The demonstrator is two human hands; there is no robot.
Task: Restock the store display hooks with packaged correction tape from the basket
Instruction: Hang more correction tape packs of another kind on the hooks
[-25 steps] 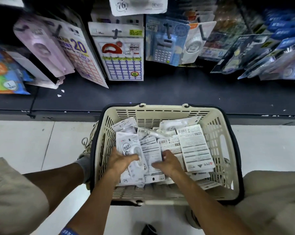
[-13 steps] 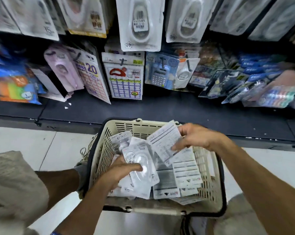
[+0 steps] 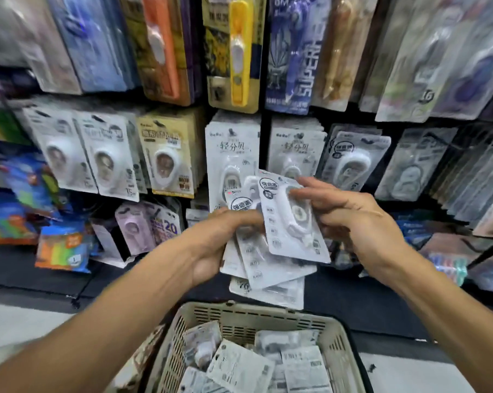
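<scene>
My left hand (image 3: 220, 239) grips a fanned stack of white correction tape packs (image 3: 263, 265) in front of the display. My right hand (image 3: 350, 219) pinches the top pack (image 3: 289, 219) of that stack, thumb on its blister face. Both hands are raised above the cream basket (image 3: 256, 313), which holds several more packs (image 3: 239, 364), many lying back side up. Behind my hands, rows of hanging correction tape packs (image 3: 234, 154) fill the display hooks.
Other stationery hangs all around: orange and yellow cutters (image 3: 237, 52) above, purple packs (image 3: 290, 52) at upper right, colourful packs (image 3: 61, 251) at lower left. A dark shelf base (image 3: 27, 273) runs below the display. Pale floor tiles (image 3: 21, 319) lie beside the basket.
Both hands rose out of the basket to the display, carrying packs. The left hand's packs and the right hand's pack now meet in one stack. The view tilted up toward the hooks.
</scene>
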